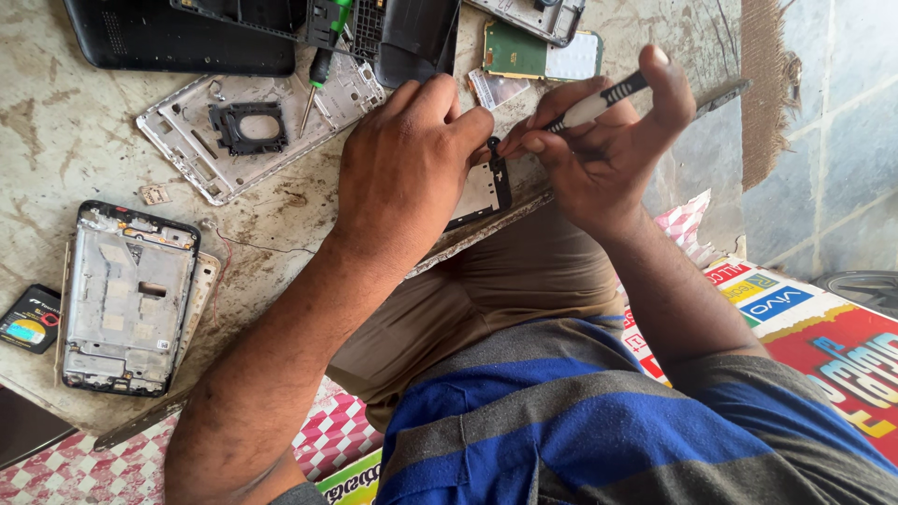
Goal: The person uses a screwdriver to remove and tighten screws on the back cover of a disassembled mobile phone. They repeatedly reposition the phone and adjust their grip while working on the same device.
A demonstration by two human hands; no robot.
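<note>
Left hand (407, 164) pins a small white phone part (482, 192) at the worktop (56, 140) edge; right hand (599, 140) at its 3 o'clock grips a slim black-and-white tool (599, 105), tip on the part's top. Green-handled screwdriver (323, 61) lies on a white frame (253, 131) at 10 o'clock. A stripped phone chassis (126, 299) sits at 8 o'clock, well apart.

Shirt (561, 421): blue with broad grey stripes, short sleeves.
Trousers (505, 281): plain khaki-brown cloth.
Forearms (281, 355): bare, no watch or rings.
</note>
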